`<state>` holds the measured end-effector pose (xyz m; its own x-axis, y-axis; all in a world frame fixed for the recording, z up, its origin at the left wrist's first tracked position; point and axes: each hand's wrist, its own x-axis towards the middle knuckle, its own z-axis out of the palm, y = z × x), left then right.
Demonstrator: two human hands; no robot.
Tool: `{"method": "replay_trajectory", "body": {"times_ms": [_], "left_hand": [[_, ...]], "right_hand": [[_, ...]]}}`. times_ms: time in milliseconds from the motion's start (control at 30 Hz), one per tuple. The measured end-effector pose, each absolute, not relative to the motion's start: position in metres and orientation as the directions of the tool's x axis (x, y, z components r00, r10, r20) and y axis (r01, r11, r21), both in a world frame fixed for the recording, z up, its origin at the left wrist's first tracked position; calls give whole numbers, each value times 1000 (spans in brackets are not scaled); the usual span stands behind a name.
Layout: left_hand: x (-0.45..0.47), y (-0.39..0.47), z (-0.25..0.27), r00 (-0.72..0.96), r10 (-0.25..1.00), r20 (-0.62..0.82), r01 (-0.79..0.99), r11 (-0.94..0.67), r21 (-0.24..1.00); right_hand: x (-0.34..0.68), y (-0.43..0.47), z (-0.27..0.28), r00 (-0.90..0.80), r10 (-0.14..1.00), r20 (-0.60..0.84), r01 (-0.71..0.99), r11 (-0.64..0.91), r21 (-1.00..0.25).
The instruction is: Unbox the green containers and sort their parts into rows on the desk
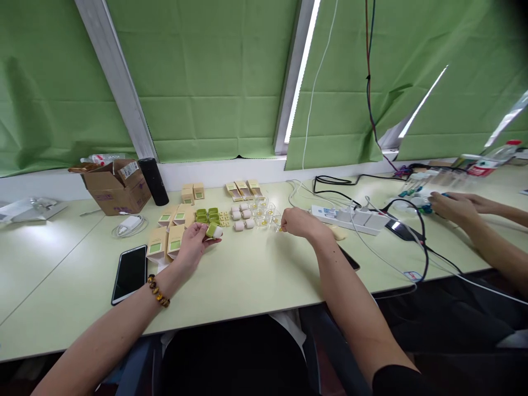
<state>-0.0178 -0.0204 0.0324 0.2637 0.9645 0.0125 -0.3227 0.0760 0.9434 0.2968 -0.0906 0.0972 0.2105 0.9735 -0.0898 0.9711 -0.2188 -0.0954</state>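
My left hand [193,246] holds a small green case with a white part [213,231] between thumb and fingers. Pinched together, the fingers of my right hand [303,223] are at a small clear plastic piece with a yellow part [277,221], at the edge of a group of similar clear pieces [262,212]. Between the hands stand several pale pinkish-white cylinders [239,225]. Left of these are small cream square pieces [224,219] and several green square cases [202,214]. Kraft paper boxes with green windows [157,246] stand beside my left hand.
A phone [130,274] and a white charger [129,224] lie at left. Behind them are a cardboard box [117,190] and a black cylinder [153,181]. At right are a power strip [350,217], tangled cables, another phone [350,257] and another person's hands [451,209].
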Motion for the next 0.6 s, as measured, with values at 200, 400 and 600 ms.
{"method": "replay_trajectory", "body": {"times_ms": [200, 400, 600], "left_hand": [[-16, -21, 34, 253, 967, 2, -336, 86, 938], [-17, -19, 31, 266, 964, 1, -341, 93, 935], [-18, -19, 29, 282, 959, 24, -339, 76, 938]], "right_hand": [[308, -72, 80, 226, 961, -161, 970, -238, -59], [311, -67, 74, 252, 952, -174, 965, -262, -35], [306, -70, 82, 267, 949, -166, 961, -275, -26]]}}
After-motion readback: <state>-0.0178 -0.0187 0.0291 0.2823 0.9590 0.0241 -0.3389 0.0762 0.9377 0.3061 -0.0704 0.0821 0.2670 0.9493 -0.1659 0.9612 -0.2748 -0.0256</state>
